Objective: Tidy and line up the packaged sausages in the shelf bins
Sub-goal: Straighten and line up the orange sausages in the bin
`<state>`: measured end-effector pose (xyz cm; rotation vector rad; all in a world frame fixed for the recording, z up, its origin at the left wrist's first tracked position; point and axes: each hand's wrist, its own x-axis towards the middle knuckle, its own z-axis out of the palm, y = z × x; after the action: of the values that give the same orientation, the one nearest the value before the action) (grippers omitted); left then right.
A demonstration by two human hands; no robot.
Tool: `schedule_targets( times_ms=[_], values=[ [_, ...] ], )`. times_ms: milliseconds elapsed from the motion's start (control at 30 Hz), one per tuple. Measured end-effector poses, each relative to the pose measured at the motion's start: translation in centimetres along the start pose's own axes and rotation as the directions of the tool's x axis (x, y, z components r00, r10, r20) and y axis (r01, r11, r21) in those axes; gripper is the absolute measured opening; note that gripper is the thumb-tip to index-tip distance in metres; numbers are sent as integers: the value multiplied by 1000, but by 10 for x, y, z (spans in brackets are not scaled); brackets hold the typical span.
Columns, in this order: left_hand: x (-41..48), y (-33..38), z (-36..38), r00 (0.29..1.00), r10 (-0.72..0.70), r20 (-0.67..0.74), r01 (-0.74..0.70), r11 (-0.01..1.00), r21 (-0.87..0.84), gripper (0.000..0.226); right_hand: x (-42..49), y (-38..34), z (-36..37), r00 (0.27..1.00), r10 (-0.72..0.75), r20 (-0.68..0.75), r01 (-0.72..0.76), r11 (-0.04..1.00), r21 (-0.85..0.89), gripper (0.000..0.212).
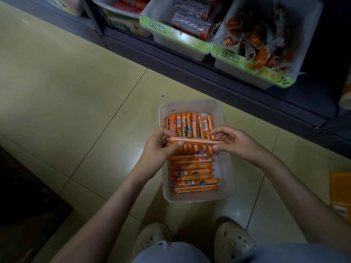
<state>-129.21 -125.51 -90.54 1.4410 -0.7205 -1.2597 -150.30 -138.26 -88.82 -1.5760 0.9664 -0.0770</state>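
A translucent white bin (190, 106) sits on the floor tiles in front of me. Its far half holds a row of orange packaged sausages (187, 124) lying lengthwise side by side. Its near half holds several more sausages (191, 172) stacked crosswise. I hold one orange sausage stick (195, 140) level above the bin's middle. My left hand (160, 145) pinches its left end and my right hand (234, 140) pinches its right end.
A dark shelf edge (218, 80) runs diagonally behind the bin. On it stand two white bins with green labels: one with flat red packs (191, 23), one with orange vacuum-packed sausages (260, 37). An orange package (341, 194) lies at right. My shoes (232, 239) are below.
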Motion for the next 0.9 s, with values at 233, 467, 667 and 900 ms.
schedule_targets(
  times_ms=[233,467,667,900],
  values=[
    [1,-12,-4,992,106,69,-123,932,341,29,8,11,3,996,-62,-67,42,965,-260,28],
    [7,-37,2,943,177,281,-321,269,908,29,17,40,29,995,-97,23,92,810,-579,26],
    [10,-75,16,896,-144,421,-444,-235,865,35,31,69,58,998,58,37,-8,627,-779,67],
    [14,-77,12,885,-140,444,-465,-241,852,39,61,74,68,988,126,94,-4,619,-786,58]
  ],
)
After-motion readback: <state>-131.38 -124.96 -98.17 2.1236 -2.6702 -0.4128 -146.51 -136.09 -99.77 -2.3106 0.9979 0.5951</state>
